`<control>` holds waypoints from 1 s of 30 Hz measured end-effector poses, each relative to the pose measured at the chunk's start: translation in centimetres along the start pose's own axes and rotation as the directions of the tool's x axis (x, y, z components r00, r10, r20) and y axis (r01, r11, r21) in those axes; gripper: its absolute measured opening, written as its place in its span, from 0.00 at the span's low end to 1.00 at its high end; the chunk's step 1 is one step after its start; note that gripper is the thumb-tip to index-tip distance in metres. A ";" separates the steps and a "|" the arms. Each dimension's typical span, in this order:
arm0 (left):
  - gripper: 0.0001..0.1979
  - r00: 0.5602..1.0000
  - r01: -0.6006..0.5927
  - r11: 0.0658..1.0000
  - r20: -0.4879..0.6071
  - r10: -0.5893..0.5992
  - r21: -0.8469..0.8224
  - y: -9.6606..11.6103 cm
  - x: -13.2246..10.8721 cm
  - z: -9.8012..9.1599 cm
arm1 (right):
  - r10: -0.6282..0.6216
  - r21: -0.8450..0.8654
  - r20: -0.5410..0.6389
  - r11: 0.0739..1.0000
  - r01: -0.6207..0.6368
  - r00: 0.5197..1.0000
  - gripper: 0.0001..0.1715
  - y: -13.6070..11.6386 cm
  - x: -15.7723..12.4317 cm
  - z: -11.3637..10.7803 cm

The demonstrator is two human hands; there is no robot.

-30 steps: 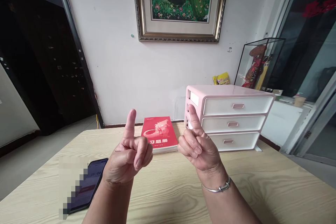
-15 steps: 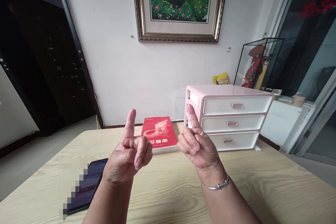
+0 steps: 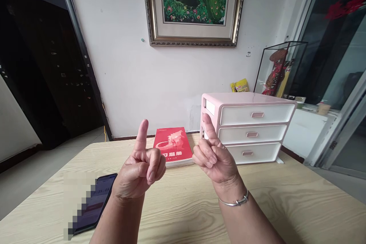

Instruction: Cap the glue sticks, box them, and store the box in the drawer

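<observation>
My left hand (image 3: 141, 166) is raised above the table, index finger pointing up and the other fingers folded in. It is closed and holds nothing. A silver bracelet (image 3: 237, 202) circles the wrist of my right hand (image 3: 215, 156), which makes the same sign: index finger up, the rest curled, nothing in it. Behind and between the hands lies a thick red book (image 3: 173, 143), its lower left partly covered by my left hand. A smartphone (image 3: 93, 206) rests left of my left forearm, its left side blurred by blocks.
On the wooden table (image 3: 177, 213), a pink and white drawer unit (image 3: 254, 116) stands behind my right hand, its three drawers closed. A yellow packet (image 3: 240, 85) shows behind it. A glass case with a figure (image 3: 276, 72) stands at the right. A framed picture (image 3: 193, 41) hangs on the wall.
Both hands keep the same pose. The view has shifted very slightly, and the digits on the phone's screen have advanced.
</observation>
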State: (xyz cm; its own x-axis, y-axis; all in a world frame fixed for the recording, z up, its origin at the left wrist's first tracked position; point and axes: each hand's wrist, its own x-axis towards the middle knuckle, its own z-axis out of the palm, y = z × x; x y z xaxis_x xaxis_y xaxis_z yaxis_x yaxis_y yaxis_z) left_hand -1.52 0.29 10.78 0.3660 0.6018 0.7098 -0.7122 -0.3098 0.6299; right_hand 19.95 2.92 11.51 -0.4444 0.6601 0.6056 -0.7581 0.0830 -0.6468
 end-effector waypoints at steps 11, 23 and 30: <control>0.50 0.999 0.012 1.000 -0.048 -0.012 0.012 -0.1 0.0 0.1 | 0.018 -0.033 -0.002 0.999 -0.018 1.000 0.48 0.1 0.0 -0.1; 0.48 1.000 0.010 1.000 -0.030 -0.009 0.020 -0.1 0.1 -0.1 | 0.015 -0.017 0.009 1.000 -0.015 1.000 0.47 0.2 0.0 -0.3; 0.49 0.999 0.009 1.000 -0.032 -0.009 0.014 -0.2 0.0 -0.2 | 0.018 -0.041 0.005 0.999 -0.018 1.000 0.47 0.2 0.0 -0.3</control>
State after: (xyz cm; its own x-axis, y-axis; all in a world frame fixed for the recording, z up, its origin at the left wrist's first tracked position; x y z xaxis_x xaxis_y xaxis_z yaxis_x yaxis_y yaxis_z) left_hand -1.45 0.53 10.61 0.3529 0.6280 0.6936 -0.7004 -0.3142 0.6409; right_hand 19.94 3.17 11.25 -0.4603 0.6577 0.5963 -0.7300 0.1019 -0.6758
